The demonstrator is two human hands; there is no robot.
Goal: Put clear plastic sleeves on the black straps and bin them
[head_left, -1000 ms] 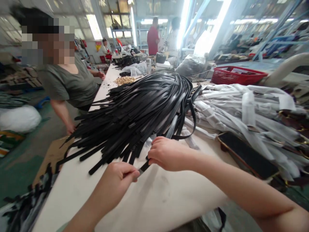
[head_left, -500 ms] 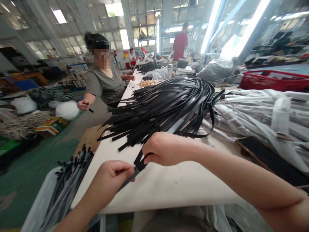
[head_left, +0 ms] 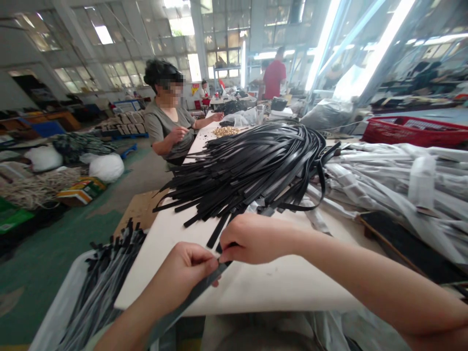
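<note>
Over the near edge of the white table [head_left: 256, 287] runs a flat black strap [head_left: 190, 297], slanting down toward the lower left. My left hand [head_left: 193, 268] is closed on it, thumb on top, near its upper end. My right hand [head_left: 244, 239] pinches at the same end, fingertips almost touching the left thumb; the exact grip is hidden by the fingers. Just beyond my hands lies a large heap of black straps [head_left: 256, 161], their cut ends facing the left side. One strap end [head_left: 217, 233] sticks out beside my right knuckles.
A white bin [head_left: 66, 297] of wrapped straps stands below the table's left edge. White-wrapped bundles [head_left: 383, 170] and a dark board [head_left: 409, 243] lie at right, a red crate [head_left: 413, 130] behind. A co-worker [head_left: 170, 117] stands across at left near small gold pieces [head_left: 224, 131].
Both my hands have shifted slightly right and come closer together on the strap, and more of its length shows below. The co-worker has raised a hand from low at the side toward the chest.
</note>
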